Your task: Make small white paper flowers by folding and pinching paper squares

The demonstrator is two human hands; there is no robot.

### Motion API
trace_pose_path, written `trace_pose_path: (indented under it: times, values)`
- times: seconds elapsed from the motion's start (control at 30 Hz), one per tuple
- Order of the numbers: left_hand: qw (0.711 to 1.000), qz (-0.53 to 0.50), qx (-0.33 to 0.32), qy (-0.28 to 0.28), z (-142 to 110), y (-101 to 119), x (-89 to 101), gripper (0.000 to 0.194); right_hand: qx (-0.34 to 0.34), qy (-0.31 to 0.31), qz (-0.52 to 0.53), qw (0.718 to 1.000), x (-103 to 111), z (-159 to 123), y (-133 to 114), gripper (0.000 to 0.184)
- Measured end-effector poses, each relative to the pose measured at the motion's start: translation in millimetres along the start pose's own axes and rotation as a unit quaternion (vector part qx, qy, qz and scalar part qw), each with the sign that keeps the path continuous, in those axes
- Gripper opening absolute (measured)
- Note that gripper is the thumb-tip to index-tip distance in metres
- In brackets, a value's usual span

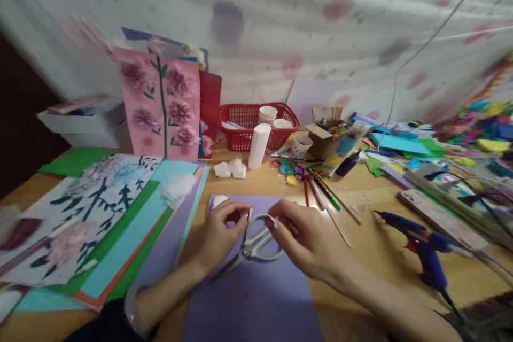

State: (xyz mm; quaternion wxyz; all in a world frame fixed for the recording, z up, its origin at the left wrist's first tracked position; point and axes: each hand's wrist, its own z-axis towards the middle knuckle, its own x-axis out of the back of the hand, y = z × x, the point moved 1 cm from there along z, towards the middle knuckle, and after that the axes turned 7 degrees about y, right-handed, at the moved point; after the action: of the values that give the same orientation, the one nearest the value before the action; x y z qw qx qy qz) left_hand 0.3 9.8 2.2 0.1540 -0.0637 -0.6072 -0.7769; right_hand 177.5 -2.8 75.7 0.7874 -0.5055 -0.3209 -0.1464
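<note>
A pair of scissors (246, 251) with pale loop handles lies over a purple sheet (256, 299), blades pointing to the lower left. My left hand (224, 232) is just left of the upper loop, thumb and index finger pinched together; a tiny pale bit shows at the fingertips. On the other side, my right hand (308, 235) is closed, its thumb overlapping the end of the same loop. Whether it grips the handle or something small above it, I cannot tell. A small white piece (219, 201) is partly hidden behind my left hand.
White folded pieces (230, 169) and a white roll (259, 146) stand before a red basket (240, 141). Paint pots (292, 170) and brushes (326, 189) lie right, with a blue glue gun (420, 251) beyond. Coloured sheets (132, 235) and a pink flower picture (160, 107) fill the left.
</note>
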Motion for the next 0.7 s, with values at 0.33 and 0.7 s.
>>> trace_pose_path:
  times: [0.33, 0.7]
  values:
    - [0.995, 0.049, -0.088, 0.01, 0, -1, -5.1, 0.014, -0.098, -0.029, 0.169, 0.98, -45, 9, 50, 0.022]
    - [0.996, 0.059, -0.069, -0.001, 3, 2, -4.1, 0.01, -0.107, -0.039, 0.18, 0.977, -43, 9, 56, 0.027]
